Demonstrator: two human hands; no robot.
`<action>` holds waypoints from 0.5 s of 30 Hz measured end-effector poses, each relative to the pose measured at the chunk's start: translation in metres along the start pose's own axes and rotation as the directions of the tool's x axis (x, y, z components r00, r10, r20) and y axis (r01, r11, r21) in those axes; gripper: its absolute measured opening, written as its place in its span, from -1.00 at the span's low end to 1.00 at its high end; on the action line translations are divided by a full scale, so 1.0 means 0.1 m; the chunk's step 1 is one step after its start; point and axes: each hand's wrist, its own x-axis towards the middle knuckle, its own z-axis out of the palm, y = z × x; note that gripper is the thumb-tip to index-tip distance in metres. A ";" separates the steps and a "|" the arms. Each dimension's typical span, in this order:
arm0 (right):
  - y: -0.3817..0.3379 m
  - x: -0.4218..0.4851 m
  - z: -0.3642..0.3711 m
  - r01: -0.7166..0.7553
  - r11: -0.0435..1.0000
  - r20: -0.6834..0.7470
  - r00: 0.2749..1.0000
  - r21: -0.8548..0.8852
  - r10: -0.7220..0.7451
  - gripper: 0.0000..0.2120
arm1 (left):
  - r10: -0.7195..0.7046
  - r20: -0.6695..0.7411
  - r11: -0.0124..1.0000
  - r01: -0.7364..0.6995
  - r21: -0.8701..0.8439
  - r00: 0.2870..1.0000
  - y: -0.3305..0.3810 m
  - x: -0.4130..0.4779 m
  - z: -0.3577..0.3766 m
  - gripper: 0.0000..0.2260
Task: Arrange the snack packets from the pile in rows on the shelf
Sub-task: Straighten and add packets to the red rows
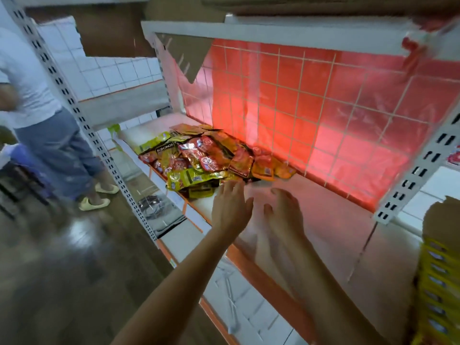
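- Snack packets, red, gold and yellow-green, lie in a loose pile on the left part of the shelf, right up against the red tiled back wall.
- Some packets hang near the shelf's front edge on the left.
- To the right of the pile, the white shelf board shows as far as the right post.
- The left hand is over the shelf with its fingers straight and spread, holding nothing. Its tips are just beside the nearest packets.
- The right hand is blurry. It is close beside the left hand, a little apart from the pile, and its fingers look loosely bent with nothing in them.
- Another shelf sits above like a roof.
- A yellow stack shows at the lower right.
- Another person stands on the floor far to the left.
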 end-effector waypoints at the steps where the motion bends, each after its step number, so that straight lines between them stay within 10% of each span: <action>1: -0.02 0.13 0.01 -0.005 1.000 -0.003 1.000 -0.001 0.005 -0.61 | 0.001 0.000 1.000 -0.001 0.001 1.000 -0.02 0.12 0.02 -0.61; 15: -0.06 1.35 0.56 0.062 0.994 0.187 0.982 -0.096 -0.043 -0.56 | -0.123 0.016 0.982 0.120 0.146 0.992 -0.11 1.20 0.40 -0.70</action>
